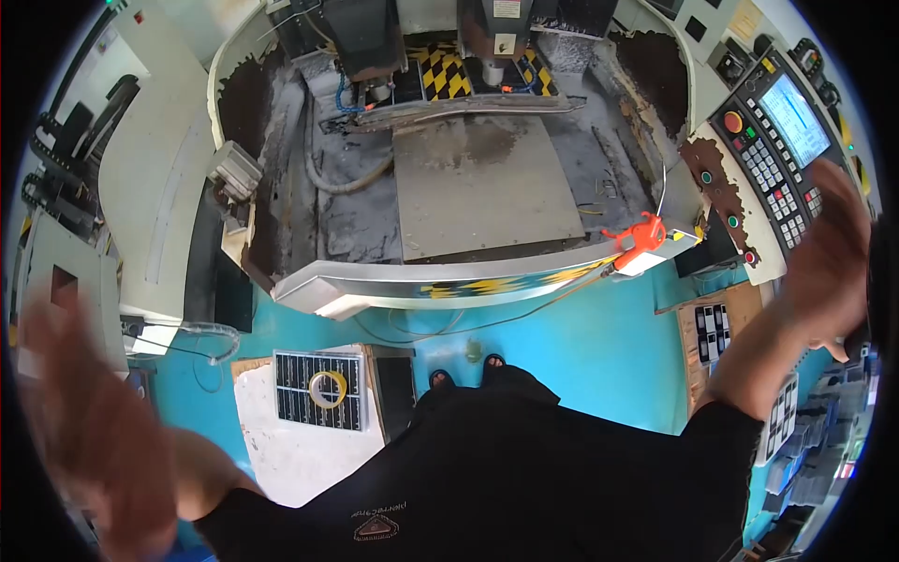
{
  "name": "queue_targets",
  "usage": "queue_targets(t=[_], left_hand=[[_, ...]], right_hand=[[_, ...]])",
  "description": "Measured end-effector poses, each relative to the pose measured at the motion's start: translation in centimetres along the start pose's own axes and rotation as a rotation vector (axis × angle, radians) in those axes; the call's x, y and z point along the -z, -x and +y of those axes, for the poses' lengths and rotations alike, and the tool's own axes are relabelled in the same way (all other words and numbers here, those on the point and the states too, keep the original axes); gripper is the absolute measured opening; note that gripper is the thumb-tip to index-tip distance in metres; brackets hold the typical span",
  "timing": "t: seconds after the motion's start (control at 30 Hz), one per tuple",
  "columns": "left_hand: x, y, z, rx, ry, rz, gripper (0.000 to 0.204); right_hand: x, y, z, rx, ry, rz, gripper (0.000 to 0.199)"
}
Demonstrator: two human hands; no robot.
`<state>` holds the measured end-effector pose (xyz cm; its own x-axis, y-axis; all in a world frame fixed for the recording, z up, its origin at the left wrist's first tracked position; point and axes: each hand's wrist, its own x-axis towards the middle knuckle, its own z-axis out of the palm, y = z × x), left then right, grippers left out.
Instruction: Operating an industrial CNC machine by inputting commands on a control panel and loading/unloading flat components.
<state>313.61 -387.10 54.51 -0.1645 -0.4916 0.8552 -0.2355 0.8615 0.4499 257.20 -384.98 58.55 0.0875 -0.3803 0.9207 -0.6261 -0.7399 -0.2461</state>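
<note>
L hand (94, 421) was up far left, R hand (829, 253) by the ctrl panel (770, 183) at right, both too blurred to tell spread or closed; step looked like reaching out, w/ any keypress needing steadier fingers.

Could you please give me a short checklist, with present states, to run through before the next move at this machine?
1. Left hand empty: cannot tell; it is motion-blurred, though nothing shows in it.
2. Right hand off the control panel: cannot tell; it overlaps the panel's edge in this view.
3. Panel screen lit: ok.
4. Round red button uncovered: ok; no hand hides it.
5. Machine's front ledge free of tools: not ok; an orange gun is at its right end.
6. Tray of black parts uncovered: not ok; a yellow tape roll lies on it.
</note>
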Motion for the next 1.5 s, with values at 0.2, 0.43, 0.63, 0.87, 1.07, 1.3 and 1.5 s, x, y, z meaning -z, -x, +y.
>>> queue_targets(t=[0.2,0.43,0.63,0.87,1.07,1.3,1.5], left_hand=[[-8.2,10.0,-14.4,0.765,-0.224,-0.172,0.033],[-12.7,16.4,-25.5,0.795,-1.069,-0.652,0.037],[-13.3,16.2,-25.0,0.935,-1.074,-0.575,0.033],[-13.7,16.5,-25.4,0.925,-1.088,-0.515,0.032],[-14.0,15.3,-25.8,1.07,-1.124,-0.706,0.04],[-12.6,14.2,-26.6,1.149,-1.0,-0.803,0.039],[-13.6,13.0,-26.5,1.29,-1.084,-0.587,0.041]], right_hand=[[-0.3,17.0,24.5,-0.823,0.38,-0.049,0.035],[-3.4,28.5,34.2,-0.997,0.73,-0.493,0.039],[-4.8,27.4,33.7,-1.063,0.817,-0.731,0.036],[-5.0,24.8,32.5,-1.151,0.819,-0.73,0.034],[-5.3,24.0,32.9,-1.214,0.862,-0.894,0.037],[-6.4,24.8,34.6,-1.161,0.877,-1.031,0.049],[-6.0,26.4,36.3,-1.217,0.983,-1.077,0.055]])
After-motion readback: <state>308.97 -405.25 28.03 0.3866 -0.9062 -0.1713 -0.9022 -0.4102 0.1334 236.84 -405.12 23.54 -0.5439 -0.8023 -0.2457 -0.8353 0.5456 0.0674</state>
